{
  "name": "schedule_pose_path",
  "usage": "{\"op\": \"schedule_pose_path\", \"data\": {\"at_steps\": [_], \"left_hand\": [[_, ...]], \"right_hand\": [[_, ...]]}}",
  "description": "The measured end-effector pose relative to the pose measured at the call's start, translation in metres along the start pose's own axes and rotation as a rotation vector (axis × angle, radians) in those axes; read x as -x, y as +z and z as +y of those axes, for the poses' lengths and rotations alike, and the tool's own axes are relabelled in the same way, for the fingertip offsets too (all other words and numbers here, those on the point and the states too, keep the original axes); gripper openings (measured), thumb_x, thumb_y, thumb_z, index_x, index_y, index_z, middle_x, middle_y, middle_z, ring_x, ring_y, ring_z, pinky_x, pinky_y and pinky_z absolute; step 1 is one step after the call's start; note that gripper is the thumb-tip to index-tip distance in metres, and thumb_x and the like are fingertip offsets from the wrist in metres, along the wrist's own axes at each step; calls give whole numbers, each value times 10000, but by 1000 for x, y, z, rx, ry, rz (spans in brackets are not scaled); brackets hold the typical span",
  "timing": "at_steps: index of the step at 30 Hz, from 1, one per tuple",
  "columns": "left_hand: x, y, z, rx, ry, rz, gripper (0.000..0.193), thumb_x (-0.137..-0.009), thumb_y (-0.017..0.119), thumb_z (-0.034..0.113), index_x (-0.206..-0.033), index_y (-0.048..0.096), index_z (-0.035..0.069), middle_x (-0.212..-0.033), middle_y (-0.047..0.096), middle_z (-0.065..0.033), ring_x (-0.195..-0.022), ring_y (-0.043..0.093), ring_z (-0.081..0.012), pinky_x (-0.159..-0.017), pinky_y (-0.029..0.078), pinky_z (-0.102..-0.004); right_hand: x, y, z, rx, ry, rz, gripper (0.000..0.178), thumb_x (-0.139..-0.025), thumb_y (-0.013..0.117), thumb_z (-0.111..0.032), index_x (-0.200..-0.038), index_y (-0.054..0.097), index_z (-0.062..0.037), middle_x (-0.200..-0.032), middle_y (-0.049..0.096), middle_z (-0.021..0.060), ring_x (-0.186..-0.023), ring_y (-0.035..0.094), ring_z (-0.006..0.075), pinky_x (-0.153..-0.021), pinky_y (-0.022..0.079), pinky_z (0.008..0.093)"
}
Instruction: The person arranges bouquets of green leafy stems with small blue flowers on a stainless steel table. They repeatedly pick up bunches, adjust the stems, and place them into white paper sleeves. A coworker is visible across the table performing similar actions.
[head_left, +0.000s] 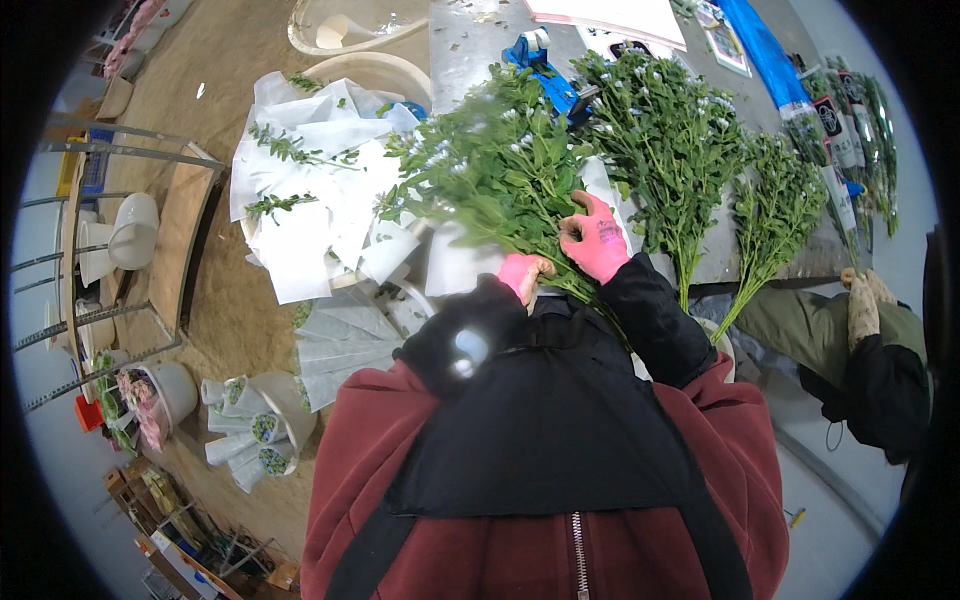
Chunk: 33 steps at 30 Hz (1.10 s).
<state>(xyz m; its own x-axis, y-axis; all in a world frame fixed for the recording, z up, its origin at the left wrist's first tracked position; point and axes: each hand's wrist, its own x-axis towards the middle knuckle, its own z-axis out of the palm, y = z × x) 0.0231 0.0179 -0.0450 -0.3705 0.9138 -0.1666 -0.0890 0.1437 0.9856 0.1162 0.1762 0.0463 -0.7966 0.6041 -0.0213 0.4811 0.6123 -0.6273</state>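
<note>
My left hand (525, 277), in a pink glove, is closed around the lower stems of a leafy bunch of small pale blue flowers (505, 160). The bunch leans up and away over the table edge, its left side blurred. Higher on its right side is my right hand (597, 240), also gloved in pink. Its fingers and thumb are curled together at the stems; exactly which stem they pinch is hard to make out. Just right of it, a second flower bunch (660, 140) lies on the table, with a smaller bunch (775, 205) beyond, stems toward me.
A blue tape dispenser (545, 70) stands behind the bunches on the grey metal table (465, 45). White wrapping sheets (340, 200) with loose sprigs cover a tub at left. Buckets (285, 410) hold wrapped bouquets lower left. Another person's gloved hand (865, 300) is at the right, near wrapped bunches (835, 150).
</note>
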Motion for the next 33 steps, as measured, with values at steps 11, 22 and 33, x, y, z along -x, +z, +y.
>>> {"op": "schedule_pose_path", "data": {"at_steps": [11, 22, 33], "left_hand": [[-4, -11, -3, -312, -53, -211, 244, -799, 551, 82, -1020, 651, 47, -720, 618, -130, -613, 573, -209, -555, 458, -324], [-11, 32, 1, 420, -383, 470, 140, -776, 660, 149, -855, 615, 43, -671, 539, -19, -553, 454, -115, -475, 343, -274], [-11, 12, -13, 77, -274, 49, 327, -925, 525, 269, -1141, 563, 28, -1046, 633, -95, -903, 607, -210, -776, 498, -340]], "right_hand": [[93, -68, 80, -208, 470, -89, 344, -801, 651, -340, -814, 626, 2, -826, 609, 174, -839, 619, 305, -722, 481, 380], [161, -76, 71, -650, 652, -342, 391, -840, 599, -234, -1154, 609, -2, -836, 676, 77, -615, 573, 111, -584, 467, 266], [83, 21, 18, -294, 342, -262, 996, -694, 741, -330, -1447, 178, 1, -1329, 428, 283, -1225, 448, 391, -1018, 385, 398]]}}
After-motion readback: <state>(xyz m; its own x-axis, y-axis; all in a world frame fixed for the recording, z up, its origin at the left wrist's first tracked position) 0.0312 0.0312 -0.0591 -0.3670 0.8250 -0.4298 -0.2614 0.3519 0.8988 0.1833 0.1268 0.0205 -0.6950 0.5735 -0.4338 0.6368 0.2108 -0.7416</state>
